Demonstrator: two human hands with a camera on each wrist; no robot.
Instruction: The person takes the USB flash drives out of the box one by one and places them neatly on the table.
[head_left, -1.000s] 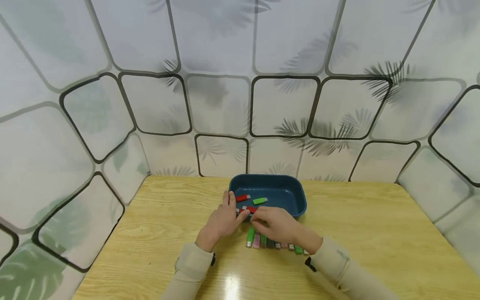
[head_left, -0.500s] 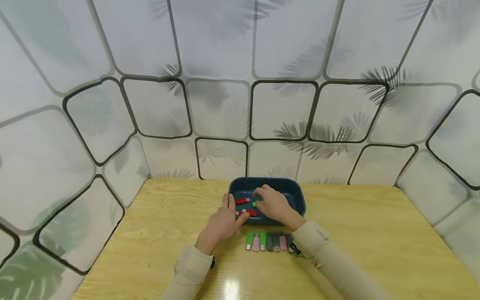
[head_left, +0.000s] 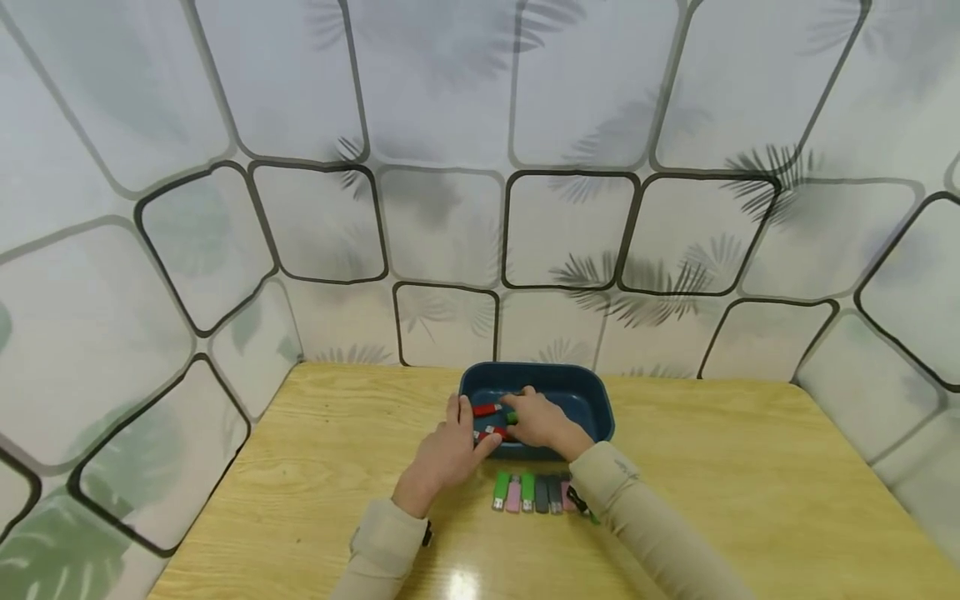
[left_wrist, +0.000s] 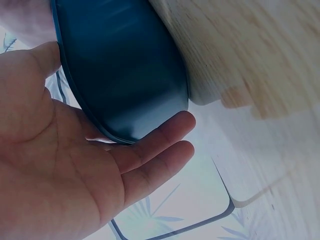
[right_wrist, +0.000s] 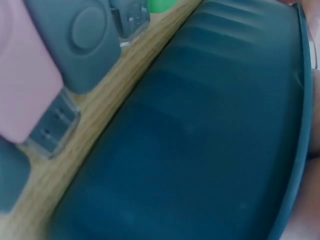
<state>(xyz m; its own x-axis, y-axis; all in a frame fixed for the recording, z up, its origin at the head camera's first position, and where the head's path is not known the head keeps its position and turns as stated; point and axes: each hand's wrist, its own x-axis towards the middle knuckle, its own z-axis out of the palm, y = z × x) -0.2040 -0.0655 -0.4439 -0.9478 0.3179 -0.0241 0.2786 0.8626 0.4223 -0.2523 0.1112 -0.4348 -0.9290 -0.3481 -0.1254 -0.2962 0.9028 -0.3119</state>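
My left hand (head_left: 445, 457) rests at the near left corner of a dark blue plastic bin (head_left: 596, 404). Its thumb lies over the near rim. In the left wrist view, two straight fingers (left_wrist: 162, 137) extend past the bin's outer wall. Inside the bin, my right hand (head_left: 542, 421) has thumb and fingers curled round a green USB stick (head_left: 512, 417), which it mostly covers. Red USB sticks (head_left: 487, 409) lie to the left of it on the bin floor. The right wrist view shows the bin's outer wall (right_wrist: 190, 135), not the fingertips.
In front of the bin stands a row of USB sticks in green (head_left: 502, 490), pink (head_left: 513, 495) and grey (head_left: 542, 495). The right sleeve (head_left: 603, 475) covers the row's right end. A patterned wall covering (head_left: 442, 329) rises behind the wooden table (head_left: 315, 467).
My right hand has moved from the bin's near rim into the bin, over the green USB stick. My left hand keeps its place on the bin. The head view has tilted up slightly.
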